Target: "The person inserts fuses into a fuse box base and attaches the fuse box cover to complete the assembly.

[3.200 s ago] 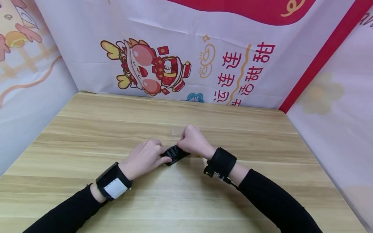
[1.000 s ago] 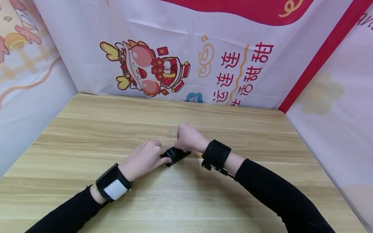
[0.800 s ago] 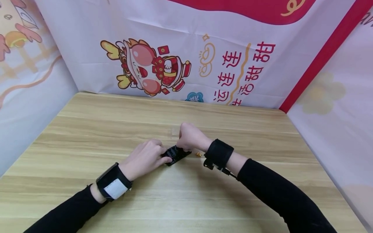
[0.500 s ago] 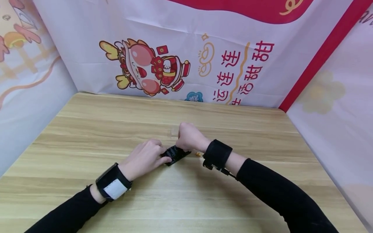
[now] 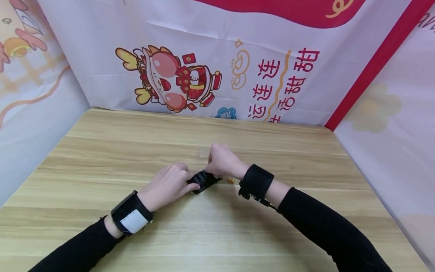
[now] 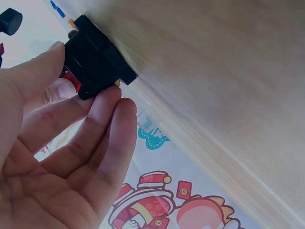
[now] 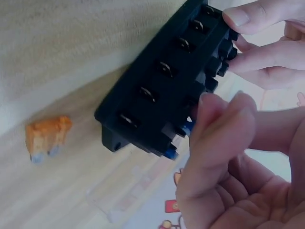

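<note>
A black fuse box (image 5: 204,181) with a row of metal terminals is tilted above the wooden table. My left hand (image 5: 168,185) grips its left end, thumb on the near side and fingers behind; the left wrist view shows the black end of the fuse box (image 6: 95,59) between thumb and fingers. At the other end, my right hand (image 5: 222,162) has curled fingers, and its thumb and forefinger pinch at a blue blade fuse (image 7: 188,128) in the box, mostly covered by the fingertips. An orange blade fuse (image 7: 46,136) lies on the table beside the box.
A clear plastic cover (image 5: 203,154) lies on the table (image 5: 142,139) just behind the hands. A printed white cloth (image 5: 204,30) hangs at the back, with more cloth on both sides. Each wrist carries a black strap.
Since the earliest frame the right hand has shifted slightly at the fuse box, and the orange fuse shows more beside it. The left hand keeps its grip in place.
</note>
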Tool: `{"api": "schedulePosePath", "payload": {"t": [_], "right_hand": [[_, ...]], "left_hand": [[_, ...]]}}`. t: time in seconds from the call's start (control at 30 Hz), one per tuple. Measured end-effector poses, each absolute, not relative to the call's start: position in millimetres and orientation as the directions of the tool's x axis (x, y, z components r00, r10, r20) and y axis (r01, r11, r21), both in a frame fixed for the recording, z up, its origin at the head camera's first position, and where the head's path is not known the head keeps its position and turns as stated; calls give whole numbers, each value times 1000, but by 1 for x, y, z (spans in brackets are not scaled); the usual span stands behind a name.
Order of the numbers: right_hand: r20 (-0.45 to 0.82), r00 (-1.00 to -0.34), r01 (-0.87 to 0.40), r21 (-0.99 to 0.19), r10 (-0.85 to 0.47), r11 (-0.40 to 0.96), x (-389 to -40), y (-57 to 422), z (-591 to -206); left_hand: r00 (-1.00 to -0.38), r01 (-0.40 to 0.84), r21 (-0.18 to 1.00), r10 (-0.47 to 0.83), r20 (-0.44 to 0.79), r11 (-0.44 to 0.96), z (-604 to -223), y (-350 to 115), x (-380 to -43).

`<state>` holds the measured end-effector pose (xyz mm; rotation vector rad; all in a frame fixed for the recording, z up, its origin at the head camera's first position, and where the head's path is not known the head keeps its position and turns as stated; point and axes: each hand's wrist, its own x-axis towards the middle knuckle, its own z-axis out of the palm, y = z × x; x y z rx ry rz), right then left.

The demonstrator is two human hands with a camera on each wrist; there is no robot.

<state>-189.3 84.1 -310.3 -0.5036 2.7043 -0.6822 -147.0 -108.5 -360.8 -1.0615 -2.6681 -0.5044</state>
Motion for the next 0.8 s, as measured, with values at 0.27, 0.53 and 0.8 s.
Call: {"api": "schedulePosePath", "payload": {"t": [0.27, 0.53, 0.8], "right_hand": [[-200, -869, -304, -506, -453, 807, -190, 84, -308], [-187, -887, -286, -495, -421, 821, -190, 85, -310], [-154, -887, -350, -394, -436, 850, -194, 79, -313]], "left_hand": [[-713, 696, 228, 620, 327, 680, -361, -109, -147], [-717, 692, 228, 619, 320, 685, -359, -108, -147], [-717, 693, 234, 618, 323, 682, -360, -109, -147]]}}
